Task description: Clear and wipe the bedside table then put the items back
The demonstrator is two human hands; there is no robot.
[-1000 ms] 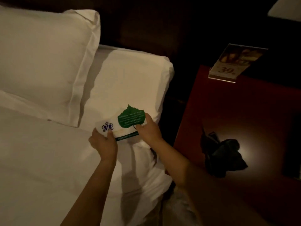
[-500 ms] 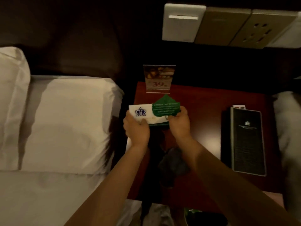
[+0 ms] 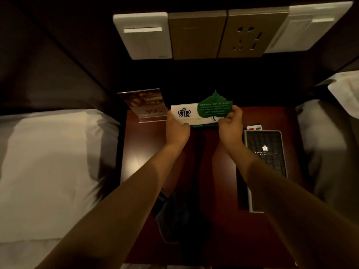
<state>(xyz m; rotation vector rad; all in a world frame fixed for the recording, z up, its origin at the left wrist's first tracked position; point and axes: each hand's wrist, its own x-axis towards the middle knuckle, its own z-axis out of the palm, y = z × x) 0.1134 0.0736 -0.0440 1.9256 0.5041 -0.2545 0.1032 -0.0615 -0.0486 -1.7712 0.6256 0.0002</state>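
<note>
Two hands reach forward over the worktop. The left hand (image 3: 177,129) is closed around the left end of a white rectangular card with a dark blue crown emblem (image 3: 187,114), thumb on its front face. The right hand (image 3: 231,126) pinches the card's right end together with one green leaf-shaped paper card printed with pale text (image 3: 214,105), which overlaps the white card's right half. Both cards are held upright above the rear middle of the dark red glossy wooden worktop (image 3: 139,156); whether the lower edge touches the surface cannot be told.

Just left of the left hand stands one clear acrylic sign holder with a brown menu picture (image 3: 144,104), at the back left corner. To the right of the right hand lies one black textured leather-look folder with a white logo (image 3: 265,164), flat along the right edge; a small white item with red and dark marks (image 3: 254,127) peeks out behind its far end. Under the forearms, near the front, sits one dark crumpled cloth (image 3: 180,216).

On the dark wall behind are four plates: two white switches (image 3: 143,35) (image 3: 310,26) flanking one bronze blank panel (image 3: 197,33) and one bronze socket (image 3: 252,33). A white-sheeted bed (image 3: 48,162) lies on the left, and another bed (image 3: 328,142) on the right.
</note>
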